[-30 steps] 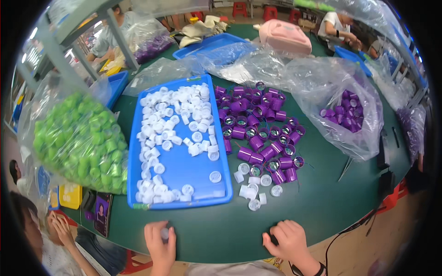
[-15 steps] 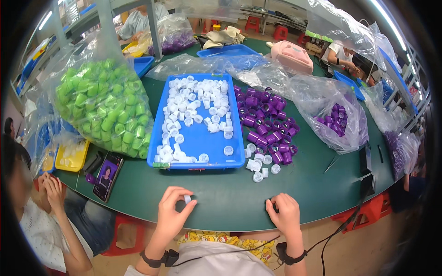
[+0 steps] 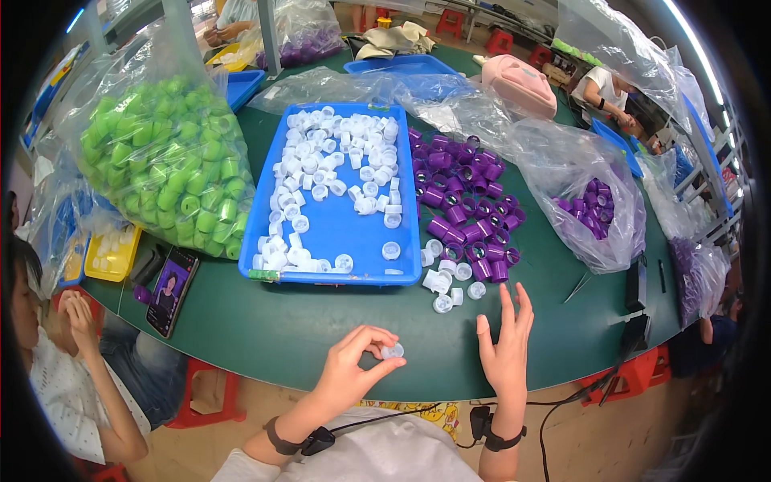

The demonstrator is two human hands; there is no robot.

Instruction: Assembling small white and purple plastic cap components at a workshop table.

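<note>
My left hand (image 3: 352, 364) pinches a small translucent white plastic cap (image 3: 393, 351) between thumb and fingertips, over the near part of the table. My right hand (image 3: 506, 345) is open and holds nothing, its fingers stretched out toward the near end of a heap of purple caps (image 3: 456, 215). A few loose white caps (image 3: 442, 304) lie beside that heap, left of my right fingertips. Beyond my left hand stands a blue tray (image 3: 337, 279) with many white caps (image 3: 309, 153) scattered in it.
At left, a clear bag of green caps (image 3: 165, 161) stands near a phone (image 3: 173, 291) and a yellow tray (image 3: 112, 253). A clear bag of purple caps (image 3: 590, 209), tweezers (image 3: 577, 287) and a pink bag (image 3: 520, 84) are on the right. A co-worker (image 3: 80, 361) sits at left.
My right hand has opened and moved forward toward the purple heap. My left hand has shifted right, still pinching the white cap. The whole view has tilted slightly.
</note>
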